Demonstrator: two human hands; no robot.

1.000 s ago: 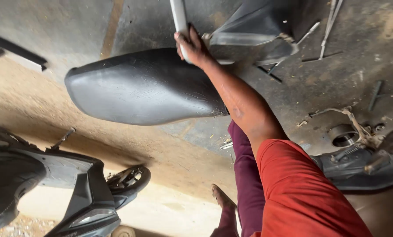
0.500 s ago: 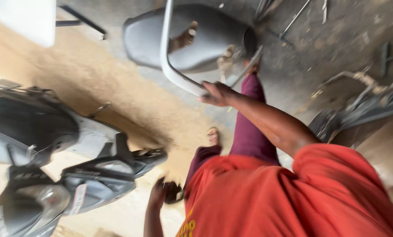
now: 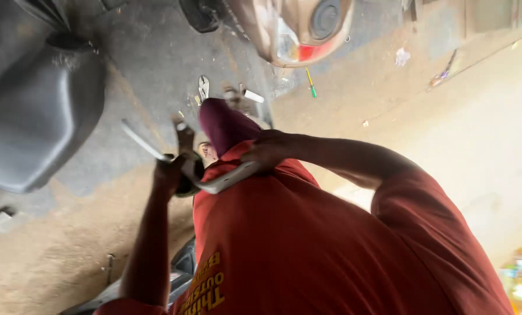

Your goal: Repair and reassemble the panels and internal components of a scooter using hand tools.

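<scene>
a bent grey metal bar (image 3: 214,182), likely a scooter grab rail, is held in front of the person's red shirt (image 3: 307,245), above the concrete floor (image 3: 156,64). the right hand (image 3: 270,150) has its fingers closed around the bar's near end. the left hand (image 3: 170,172) grips the bar at its bend, fingers wrapped. a black scooter seat (image 3: 36,122) lies well apart on the floor at the left. beyond the knee lie a spanner (image 3: 203,86) and a green-handled screwdriver (image 3: 310,84), near a brown scooter body (image 3: 290,26).

Curved grey metal bar (image 3: 214,182) (bent), held horiz. across chest, w/ tool (image 3: 184,139).
</scene>
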